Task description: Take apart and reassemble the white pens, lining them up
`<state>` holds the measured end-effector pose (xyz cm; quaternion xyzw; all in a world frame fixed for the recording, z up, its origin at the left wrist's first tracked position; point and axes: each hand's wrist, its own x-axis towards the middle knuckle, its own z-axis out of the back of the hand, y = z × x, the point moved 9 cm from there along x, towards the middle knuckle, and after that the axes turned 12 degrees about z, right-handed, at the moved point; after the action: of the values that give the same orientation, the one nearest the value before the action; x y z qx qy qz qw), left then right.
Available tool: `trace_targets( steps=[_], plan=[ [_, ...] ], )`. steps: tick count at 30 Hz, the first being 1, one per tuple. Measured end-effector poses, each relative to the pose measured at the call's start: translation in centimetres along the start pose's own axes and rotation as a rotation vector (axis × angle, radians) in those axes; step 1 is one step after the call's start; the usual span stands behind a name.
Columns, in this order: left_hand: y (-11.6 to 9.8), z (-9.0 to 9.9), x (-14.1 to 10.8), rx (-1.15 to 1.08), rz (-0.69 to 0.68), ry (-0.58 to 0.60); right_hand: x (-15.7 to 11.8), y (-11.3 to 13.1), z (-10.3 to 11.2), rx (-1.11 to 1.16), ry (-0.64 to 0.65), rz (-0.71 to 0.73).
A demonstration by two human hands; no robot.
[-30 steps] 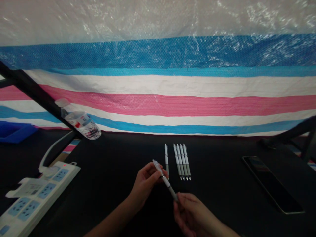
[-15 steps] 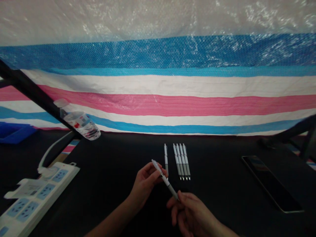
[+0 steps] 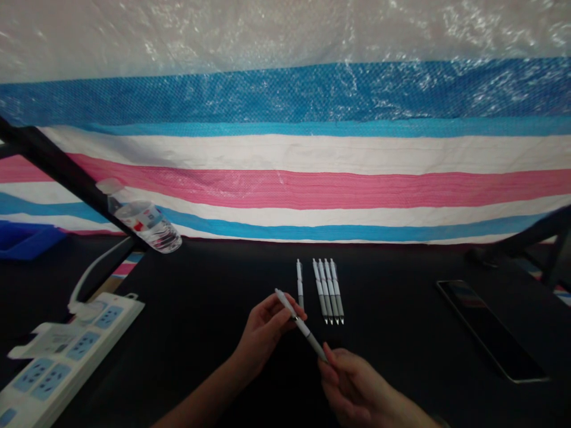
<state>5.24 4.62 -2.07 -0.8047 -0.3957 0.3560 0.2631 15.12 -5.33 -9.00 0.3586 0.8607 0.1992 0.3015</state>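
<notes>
A white pen with a grey grip (image 3: pixel 304 328) is held slantwise between my two hands above the black table. My left hand (image 3: pixel 269 324) pinches its upper part, near the clicker end. At the lower end, the thumb and fingers of my right hand (image 3: pixel 350 380) are closed on the grip, hiding the tip. Just beyond my left fingers lies a single matching pen (image 3: pixel 300 278), its lower end partly covered by them. To the right of that, several more such pens (image 3: pixel 329 291) lie side by side in a row, tips toward me.
A smartphone (image 3: pixel 491 333) lies on the black table (image 3: pixel 392 297) at the right. On the left are a white power strip (image 3: pixel 84 351) with a plugged-in cable, a tilted water bottle (image 3: pixel 149 223) by a black bar, and a blue tray (image 3: pixel 31 241). Striped plastic sheeting (image 3: pixel 285 190) hangs behind.
My right fingers have closed more firmly around the pen's lower end; the ones that were loosely spread are now curled in. The held pen has shifted very slightly to the right.
</notes>
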Motion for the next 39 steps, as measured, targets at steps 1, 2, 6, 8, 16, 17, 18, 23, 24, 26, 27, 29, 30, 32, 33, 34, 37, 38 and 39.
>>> trace_targets(
  steps=[1, 2, 6, 8, 16, 17, 18, 23, 24, 26, 27, 29, 30, 32, 33, 34, 37, 38, 39],
  plan=[
    [0.0, 0.0, 0.0, -0.004, 0.001, -0.002, -0.1, 0.1, -0.2, -0.028, 0.008, -0.002],
    [0.0, 0.1, 0.1, -0.007, 0.000, -0.009, -0.1, 0.5, -0.3, -0.069, 0.003, 0.015],
    [-0.3, 0.9, 0.1, 0.040, -0.026, -0.084, -0.5, 3.7, -1.0, -0.434, -0.049, 0.209],
    [-0.5, 1.3, 0.1, 0.105, -0.026, -0.116, -0.9, 5.4, -1.2, -0.662, -0.095, 0.317],
    [-0.9, 0.5, -0.1, 0.285, -0.044, -0.098, -1.2, 6.0, -1.4, -0.883, -0.107, 0.358],
    [-0.8, 0.4, -0.1, 0.292, -0.039, -0.095, -1.2, 6.0, -1.4, -0.882, -0.107, 0.361],
    [-0.8, 0.4, -0.1, 0.296, -0.037, -0.096, -1.2, 6.0, -1.4, -0.878, -0.109, 0.361],
    [-1.0, 0.7, -0.3, 0.292, -0.042, -0.144, -1.0, 5.9, -0.9, -0.827, -0.119, 0.350],
    [-1.0, 0.8, -0.3, 0.291, -0.042, -0.155, -1.0, 5.9, -0.8, -0.818, -0.120, 0.349],
    [-1.0, 0.9, -0.3, 0.292, -0.041, -0.174, -1.0, 5.8, -0.7, -0.812, -0.124, 0.345],
    [-1.0, 1.0, -0.3, 0.292, -0.037, -0.181, -0.9, 5.8, -0.7, -0.811, -0.126, 0.342],
    [-0.9, 1.1, -0.2, 0.289, -0.024, -0.184, -0.9, 5.8, -0.7, -0.807, -0.130, 0.334],
    [-0.9, 1.1, -0.2, 0.285, -0.020, -0.180, -0.9, 5.8, -0.7, -0.802, -0.133, 0.331],
    [-0.9, 1.1, -0.2, 0.275, -0.017, -0.173, -0.9, 5.8, -0.7, -0.795, -0.140, 0.325],
    [-0.9, 1.1, -0.2, 0.270, -0.020, -0.173, -0.9, 5.8, -0.7, -0.793, -0.141, 0.323],
    [-0.9, 1.1, -0.2, 0.267, -0.024, -0.174, -0.9, 5.8, -0.7, -0.792, -0.141, 0.326],
    [-1.0, 1.0, -0.3, 0.262, -0.033, -0.175, -0.9, 5.8, -0.6, -0.791, -0.133, 0.341],
    [-1.0, 1.0, -0.3, 0.260, -0.035, -0.172, -0.9, 5.7, -0.6, -0.789, -0.130, 0.345],
    [-1.0, 1.0, -0.3, 0.258, -0.036, -0.170, -0.9, 5.7, -0.5, -0.788, -0.130, 0.347]
  ],
)
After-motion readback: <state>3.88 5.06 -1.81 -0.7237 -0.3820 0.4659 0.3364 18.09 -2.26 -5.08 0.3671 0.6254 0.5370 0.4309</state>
